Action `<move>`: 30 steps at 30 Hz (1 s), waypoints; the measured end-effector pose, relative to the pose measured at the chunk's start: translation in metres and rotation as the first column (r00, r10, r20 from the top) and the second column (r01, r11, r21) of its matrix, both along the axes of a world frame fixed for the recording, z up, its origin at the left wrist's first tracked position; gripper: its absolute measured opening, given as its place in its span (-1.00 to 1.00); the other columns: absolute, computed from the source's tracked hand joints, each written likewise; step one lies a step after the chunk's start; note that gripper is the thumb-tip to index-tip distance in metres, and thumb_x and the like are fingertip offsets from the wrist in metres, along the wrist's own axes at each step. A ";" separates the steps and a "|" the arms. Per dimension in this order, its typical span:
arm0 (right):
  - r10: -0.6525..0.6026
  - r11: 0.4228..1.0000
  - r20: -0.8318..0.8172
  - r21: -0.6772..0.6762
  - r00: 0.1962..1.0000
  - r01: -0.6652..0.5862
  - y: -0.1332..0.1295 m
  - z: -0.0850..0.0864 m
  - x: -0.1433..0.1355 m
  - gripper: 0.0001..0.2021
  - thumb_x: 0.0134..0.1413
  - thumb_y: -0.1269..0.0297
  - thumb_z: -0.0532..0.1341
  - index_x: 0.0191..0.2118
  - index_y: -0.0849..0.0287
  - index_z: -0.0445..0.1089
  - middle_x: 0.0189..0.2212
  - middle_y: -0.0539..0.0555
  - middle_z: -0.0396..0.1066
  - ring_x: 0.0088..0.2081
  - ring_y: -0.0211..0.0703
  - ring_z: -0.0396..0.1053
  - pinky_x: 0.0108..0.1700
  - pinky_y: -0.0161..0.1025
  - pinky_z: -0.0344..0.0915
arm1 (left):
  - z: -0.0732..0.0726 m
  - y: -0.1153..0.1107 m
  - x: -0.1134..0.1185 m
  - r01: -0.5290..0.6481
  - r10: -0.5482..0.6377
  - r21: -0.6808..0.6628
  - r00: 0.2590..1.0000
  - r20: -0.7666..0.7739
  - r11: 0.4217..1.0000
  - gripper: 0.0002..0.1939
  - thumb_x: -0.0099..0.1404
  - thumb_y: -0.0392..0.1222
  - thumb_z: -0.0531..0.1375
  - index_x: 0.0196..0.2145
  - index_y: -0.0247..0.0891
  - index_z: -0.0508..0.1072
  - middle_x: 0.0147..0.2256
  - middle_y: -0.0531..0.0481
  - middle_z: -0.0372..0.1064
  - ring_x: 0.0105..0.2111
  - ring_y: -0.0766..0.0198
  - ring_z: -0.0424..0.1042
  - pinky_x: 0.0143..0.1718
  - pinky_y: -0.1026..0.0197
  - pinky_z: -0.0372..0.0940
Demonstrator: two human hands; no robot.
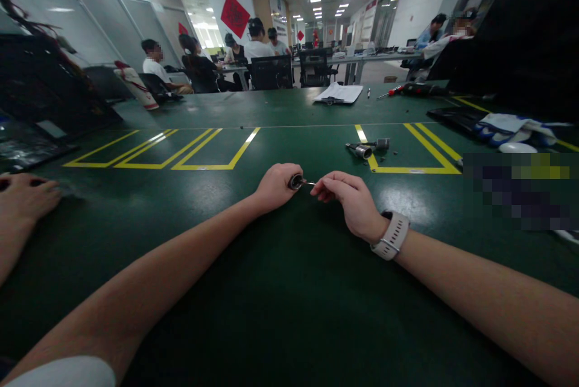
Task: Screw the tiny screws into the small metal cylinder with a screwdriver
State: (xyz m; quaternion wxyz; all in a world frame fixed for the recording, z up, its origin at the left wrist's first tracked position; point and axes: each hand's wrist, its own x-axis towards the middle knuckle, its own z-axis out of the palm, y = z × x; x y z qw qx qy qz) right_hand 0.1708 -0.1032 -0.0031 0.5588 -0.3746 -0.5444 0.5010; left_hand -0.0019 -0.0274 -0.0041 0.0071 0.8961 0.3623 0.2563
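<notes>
My left hand (277, 188) is closed around a dark cylindrical metal part (295, 181), whose round open end faces right. Fingers cover most of that part. My right hand (353, 200), with a pale watch strap at the wrist, pinches a thin metal rod (310, 182). The rod's far end reaches the open end of the part; whether it goes inside is too small to tell. Beyond my right hand, a metal cylindrical piece (362, 151) and a similar piece (382, 143) lie on the green table (271, 290) across a yellow tape line.
Another person's hand (29, 197) rests at the left. Yellow tape (203, 167) marks boxes on the table. Farther back lie a clipboard with paper (339, 93) and a red-tipped screwdriver (389, 91). Gloves (513, 128) and a white mouse (518, 148) are at right.
</notes>
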 end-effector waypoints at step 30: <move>0.046 0.982 -0.213 -0.169 0.976 -0.083 0.005 0.005 0.002 -0.85 -0.07 0.29 0.13 -0.52 0.20 0.39 -0.51 0.05 0.43 -0.48 -0.24 0.28 -0.38 -0.23 0.17 | 0.002 0.000 -0.001 0.076 -0.062 -0.105 0.990 0.127 0.992 -0.81 0.15 -0.15 0.14 -0.53 -0.27 0.25 -0.54 0.10 0.20 -0.52 0.36 0.20 -0.48 0.30 0.11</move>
